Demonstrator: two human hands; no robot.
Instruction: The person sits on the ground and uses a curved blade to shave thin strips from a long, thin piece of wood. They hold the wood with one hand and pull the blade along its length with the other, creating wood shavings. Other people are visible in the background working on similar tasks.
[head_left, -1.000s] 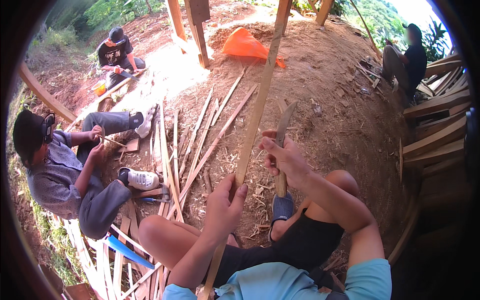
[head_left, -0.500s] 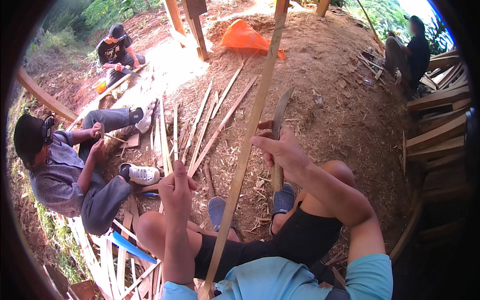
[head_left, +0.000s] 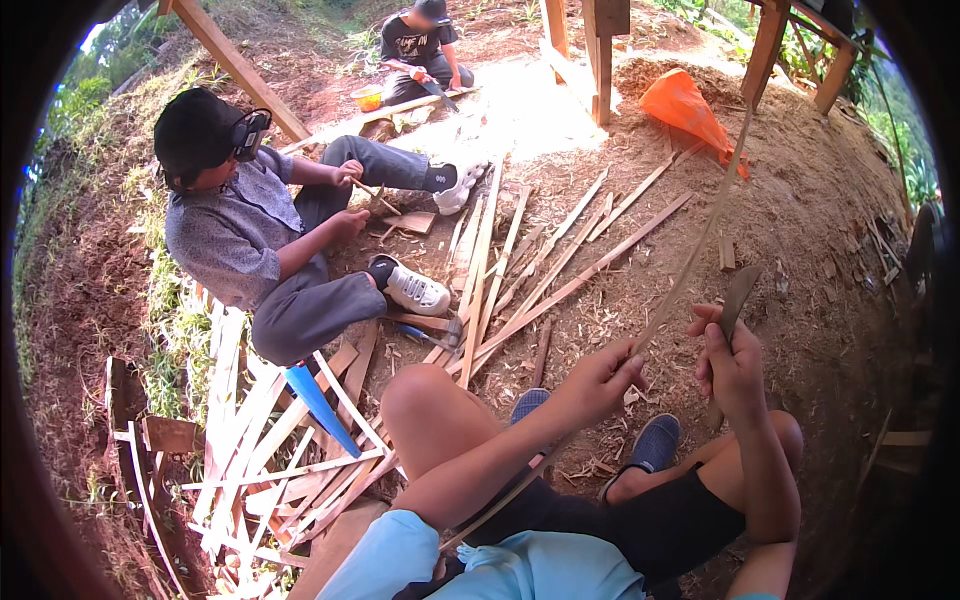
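Note:
My left hand (head_left: 600, 385) is closed around a long, thin wooden strip (head_left: 690, 272). The strip slants from my lap, past my hand, toward the far right, with its narrow edge facing up. Just right of it, my right hand (head_left: 735, 370) grips a knife (head_left: 741, 292) with a broad, slightly curved blade. The blade points up and away, and part of the handle shows below my fingers. A small gap appears between the knife and the strip; contact cannot be made out. Both hands are above my bent knees.
A seated person (head_left: 235, 215) at left works on a small stick. Another person (head_left: 420, 60) holds a saw farther back. Loose wooden strips (head_left: 560, 290) and a blue tapering object (head_left: 320, 410) lie at left. An orange sheet (head_left: 690, 110) lies near wooden posts (head_left: 600, 60).
The view has swung left. My left hand, earlier raised apart from the strip, now grips it. The strip has turned from its wide face to its edge. The knife stays in my right hand.

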